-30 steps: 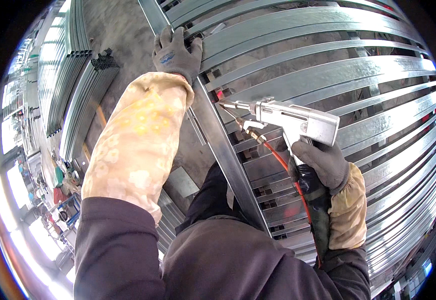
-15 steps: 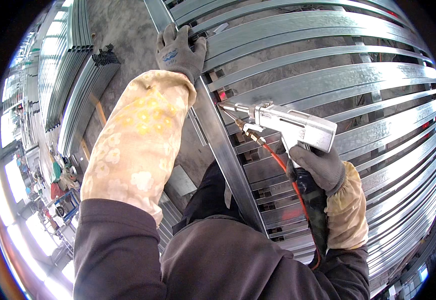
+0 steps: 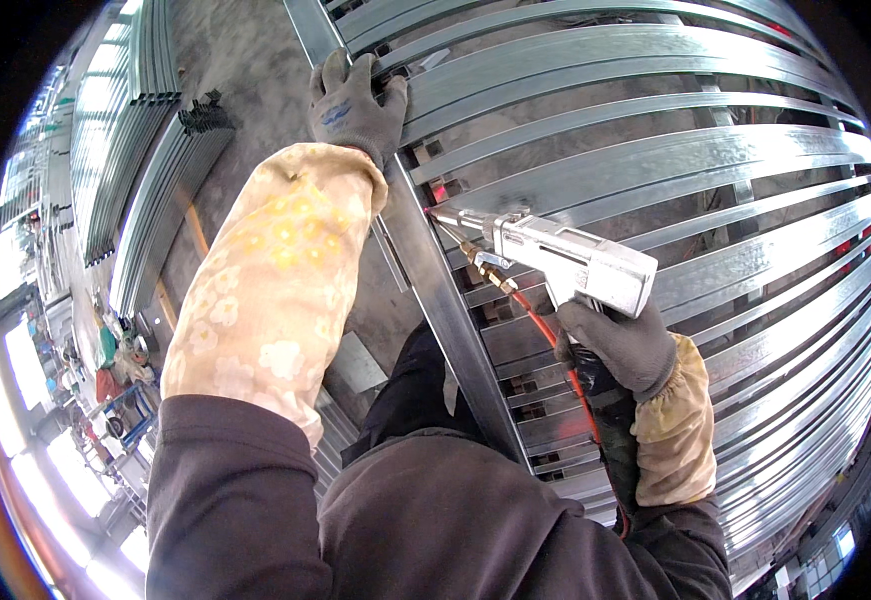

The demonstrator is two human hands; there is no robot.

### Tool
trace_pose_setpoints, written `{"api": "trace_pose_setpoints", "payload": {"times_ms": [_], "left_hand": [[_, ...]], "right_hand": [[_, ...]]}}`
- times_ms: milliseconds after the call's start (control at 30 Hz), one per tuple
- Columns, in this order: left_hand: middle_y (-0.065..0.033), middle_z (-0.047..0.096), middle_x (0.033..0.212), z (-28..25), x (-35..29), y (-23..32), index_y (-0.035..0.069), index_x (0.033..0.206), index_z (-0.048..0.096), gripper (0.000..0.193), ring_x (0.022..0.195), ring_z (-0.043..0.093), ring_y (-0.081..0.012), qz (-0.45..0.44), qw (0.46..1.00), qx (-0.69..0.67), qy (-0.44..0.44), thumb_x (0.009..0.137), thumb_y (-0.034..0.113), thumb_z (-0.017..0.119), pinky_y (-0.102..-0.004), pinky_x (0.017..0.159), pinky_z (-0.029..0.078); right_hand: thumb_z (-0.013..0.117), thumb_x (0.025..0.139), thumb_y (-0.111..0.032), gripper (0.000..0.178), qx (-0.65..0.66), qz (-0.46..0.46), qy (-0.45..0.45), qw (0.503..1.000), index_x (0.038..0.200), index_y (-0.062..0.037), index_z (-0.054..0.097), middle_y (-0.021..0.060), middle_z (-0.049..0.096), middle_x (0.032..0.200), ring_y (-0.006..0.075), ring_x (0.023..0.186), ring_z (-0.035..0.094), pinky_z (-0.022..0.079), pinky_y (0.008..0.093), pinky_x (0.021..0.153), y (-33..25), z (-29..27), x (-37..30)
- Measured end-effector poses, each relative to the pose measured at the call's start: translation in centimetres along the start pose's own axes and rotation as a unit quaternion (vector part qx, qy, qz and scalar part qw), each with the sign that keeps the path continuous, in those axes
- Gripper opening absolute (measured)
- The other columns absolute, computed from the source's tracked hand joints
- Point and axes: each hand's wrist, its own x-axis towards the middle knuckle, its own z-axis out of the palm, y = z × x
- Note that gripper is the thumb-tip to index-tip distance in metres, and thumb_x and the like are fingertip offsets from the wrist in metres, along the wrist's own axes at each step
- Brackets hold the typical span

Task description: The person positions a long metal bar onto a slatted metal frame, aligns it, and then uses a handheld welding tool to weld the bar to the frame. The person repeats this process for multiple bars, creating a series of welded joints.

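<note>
My right hand (image 3: pixel 621 345), in a grey work glove, is closed round the grip of a silver handheld welding gun (image 3: pixel 581 262). The gun's narrow nozzle points left, its tip at the joint between a slat end and the long metal rail (image 3: pixel 446 300). A thin brass-fitted wire feed tube with a red hose (image 3: pixel 553 335) runs beneath the gun towards my wrist. Further up, my left hand (image 3: pixel 361 112), also gloved, lies across the rail with fingers spread and the thumb apart, near another slat's end. A small red glow shows beside the nozzle tip.
Many parallel shiny metal slats (image 3: pixel 656 165) stretch rightward from the rail, with gaps between them. Stacks of long metal profiles (image 3: pixel 171 205) lie on the concrete floor (image 3: pixel 246 60) at left. A cluttered blue-framed cart (image 3: pixel 131 415) stands at far left.
My right hand and the welding gun have shifted slightly left and down, the nozzle tip staying by the same joint. My left hand keeps its place on the rail.
</note>
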Motion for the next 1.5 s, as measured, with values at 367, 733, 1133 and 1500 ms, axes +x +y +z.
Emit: {"api": "trace_pose_setpoints", "payload": {"times_ms": [367, 733, 1133, 1500], "left_hand": [[-0.0202, 0.051, 0.148, -0.1, 0.1, 0.1, 0.014, 0.129, 0.067, 0.050, 0.140, 0.042, -0.0421, 0.002, 1.000, -0.002, -0.006, 0.090, 0.046, 0.067, -0.0504, 0.117, 0.036], [-0.0191, 0.049, 0.150, -0.1, 0.3, 0.4, 0.014, 0.131, 0.066, 0.053, 0.141, 0.040, -0.0426, -0.016, 1.000, -0.001, -0.020, 0.090, 0.048, 0.066, -0.0497, 0.118, 0.034], [-0.0191, 0.049, 0.149, -0.2, 0.4, 0.3, 0.015, 0.135, 0.063, 0.056, 0.141, 0.039, -0.0452, -0.016, 0.999, -0.042, -0.020, 0.092, 0.051, 0.065, -0.0525, 0.117, 0.036], [-0.0130, 0.064, 0.126, -9.4, -10.8, 0.7, 0.011, 0.125, 0.064, 0.039, 0.128, 0.055, -0.0327, -0.143, 0.855, -0.473, -0.157, 0.092, 0.031, 0.069, -0.0472, 0.109, 0.044]], "right_hand": [[0.073, 0.092, -0.013, 0.046, 0.002, -0.039, 0.013, 0.999, 0.132, 0.0027, 0.059, 0.0059, 0.068, 0.089, 0.0109, 0.068, 0.066, 0.054, 0.0270, 0.059, 0.4, 0.3, -0.1], [0.071, 0.091, -0.009, 0.043, 0.000, 0.007, 0.020, 1.000, 0.130, 0.0048, 0.058, 0.0076, 0.068, 0.088, 0.0130, 0.070, 0.068, 0.057, 0.0280, 0.061, -0.9, 0.7, -0.2], [0.075, 0.086, -0.018, 0.045, 0.047, -0.036, 0.182, 0.982, 0.123, 0.0038, 0.062, 0.0097, 0.070, 0.089, 0.0176, 0.066, 0.069, 0.058, 0.0283, 0.058, -5.2, 0.9, -5.3], [0.062, 0.100, -0.040, 0.053, 0.061, -0.176, 0.323, 0.928, 0.127, 0.0052, 0.058, 0.0202, 0.072, 0.096, 0.0157, 0.056, 0.067, 0.056, 0.0252, 0.045, -7.9, -0.3, -12.1]]}}
